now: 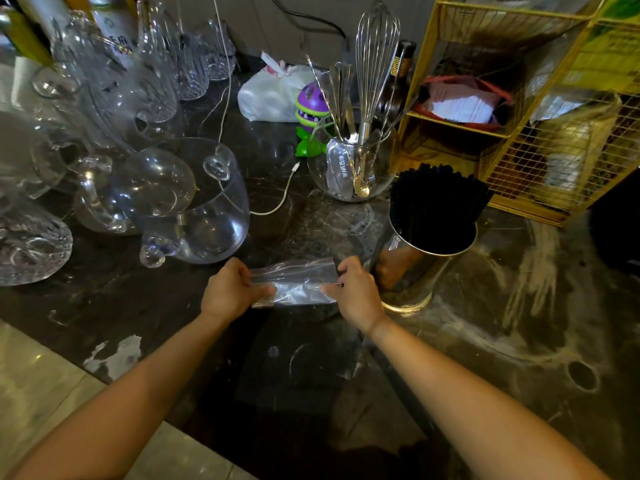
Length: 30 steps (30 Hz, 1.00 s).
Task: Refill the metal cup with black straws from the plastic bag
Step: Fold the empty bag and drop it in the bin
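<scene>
A shiny metal cup [412,271] stands on the dark marble counter to the right of my hands, packed with black straws [438,199] that fan out above its rim. Between my hands a clear plastic bag [298,282] is folded flat and shows no straws inside. My left hand [230,289] pinches its left end and my right hand [353,289] pinches its right end, just beside the cup's base.
Several clear glass jugs and cups [187,202] crowd the left. A glass jar with a whisk and spoons [353,168], a purple toy [310,109] and a white bag [273,95] stand behind. A gold wire rack [519,109] fills the right. The counter edge [145,403] runs front left.
</scene>
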Each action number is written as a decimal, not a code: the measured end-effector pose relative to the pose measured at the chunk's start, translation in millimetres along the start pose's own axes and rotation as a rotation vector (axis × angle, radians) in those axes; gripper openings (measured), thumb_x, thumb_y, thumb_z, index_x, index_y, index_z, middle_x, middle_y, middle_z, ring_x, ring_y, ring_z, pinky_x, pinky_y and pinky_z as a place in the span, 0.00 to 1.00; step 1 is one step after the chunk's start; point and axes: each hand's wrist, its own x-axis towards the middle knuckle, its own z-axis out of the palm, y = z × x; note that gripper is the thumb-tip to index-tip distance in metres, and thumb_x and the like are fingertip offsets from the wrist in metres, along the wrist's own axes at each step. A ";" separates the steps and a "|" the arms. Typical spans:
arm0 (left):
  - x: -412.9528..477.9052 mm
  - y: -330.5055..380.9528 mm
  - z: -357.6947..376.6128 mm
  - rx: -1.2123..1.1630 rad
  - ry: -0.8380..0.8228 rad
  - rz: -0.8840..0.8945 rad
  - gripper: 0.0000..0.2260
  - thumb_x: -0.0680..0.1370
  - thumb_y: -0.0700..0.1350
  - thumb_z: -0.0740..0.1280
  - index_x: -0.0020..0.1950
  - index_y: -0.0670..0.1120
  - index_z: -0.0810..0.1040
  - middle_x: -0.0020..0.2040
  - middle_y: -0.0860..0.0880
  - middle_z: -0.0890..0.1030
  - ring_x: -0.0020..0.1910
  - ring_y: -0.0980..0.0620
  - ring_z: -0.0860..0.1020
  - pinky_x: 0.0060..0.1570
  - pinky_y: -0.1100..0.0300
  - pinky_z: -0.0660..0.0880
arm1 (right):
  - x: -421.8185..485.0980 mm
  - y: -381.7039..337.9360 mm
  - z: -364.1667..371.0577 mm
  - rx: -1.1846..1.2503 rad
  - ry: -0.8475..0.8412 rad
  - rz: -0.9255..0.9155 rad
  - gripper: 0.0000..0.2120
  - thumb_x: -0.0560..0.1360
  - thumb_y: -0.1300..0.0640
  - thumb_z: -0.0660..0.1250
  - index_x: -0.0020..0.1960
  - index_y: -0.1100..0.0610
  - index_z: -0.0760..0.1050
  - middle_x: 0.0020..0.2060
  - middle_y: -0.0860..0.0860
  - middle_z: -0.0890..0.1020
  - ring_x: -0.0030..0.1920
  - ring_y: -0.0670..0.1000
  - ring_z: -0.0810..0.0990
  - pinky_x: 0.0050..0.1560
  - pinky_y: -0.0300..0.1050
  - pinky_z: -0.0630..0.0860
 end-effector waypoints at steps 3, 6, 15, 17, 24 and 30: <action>-0.2 4.0 -0.8 -0.061 -0.013 -0.062 0.19 0.61 0.47 0.77 0.42 0.47 0.69 0.37 0.49 0.76 0.37 0.50 0.75 0.38 0.54 0.74 | 5.2 -0.8 3.6 0.055 -0.048 0.116 0.23 0.70 0.57 0.70 0.61 0.60 0.65 0.51 0.58 0.79 0.51 0.54 0.78 0.46 0.44 0.74; 1.0 7.6 -2.5 -0.083 -0.066 -0.104 0.22 0.61 0.46 0.78 0.46 0.47 0.69 0.40 0.48 0.76 0.39 0.51 0.75 0.33 0.61 0.70 | 7.5 -2.2 3.4 0.054 -0.070 0.195 0.27 0.68 0.58 0.72 0.63 0.62 0.66 0.57 0.60 0.78 0.57 0.57 0.77 0.53 0.47 0.74; -10.1 12.2 -11.8 -0.200 -0.220 -0.152 0.24 0.62 0.36 0.76 0.55 0.38 0.73 0.44 0.43 0.78 0.42 0.48 0.76 0.40 0.59 0.72 | -0.4 -6.1 -9.6 0.138 -0.243 0.087 0.08 0.68 0.63 0.71 0.42 0.69 0.77 0.35 0.61 0.75 0.38 0.54 0.73 0.40 0.47 0.70; -14.5 13.4 -15.6 -0.194 -0.302 -0.088 0.15 0.65 0.35 0.73 0.50 0.39 0.78 0.39 0.45 0.79 0.35 0.52 0.74 0.34 0.63 0.69 | -3.8 -3.8 -10.9 0.125 -0.244 0.057 0.04 0.68 0.62 0.71 0.37 0.59 0.75 0.35 0.54 0.77 0.39 0.50 0.75 0.41 0.42 0.72; -23.8 16.1 -29.0 -0.111 -0.475 0.053 0.06 0.67 0.38 0.71 0.41 0.48 0.80 0.42 0.46 0.82 0.43 0.49 0.77 0.40 0.61 0.69 | -29.4 -3.9 -26.5 0.179 -0.165 -0.125 0.15 0.69 0.61 0.69 0.32 0.47 0.67 0.32 0.45 0.73 0.34 0.43 0.73 0.36 0.34 0.68; -28.9 35.5 -23.5 -0.146 -0.551 0.245 0.08 0.69 0.38 0.69 0.43 0.50 0.79 0.45 0.52 0.81 0.47 0.55 0.78 0.44 0.63 0.69 | -57.7 -1.0 -55.6 0.224 -0.058 -0.134 0.15 0.70 0.61 0.69 0.33 0.47 0.66 0.31 0.45 0.72 0.35 0.47 0.73 0.37 0.38 0.70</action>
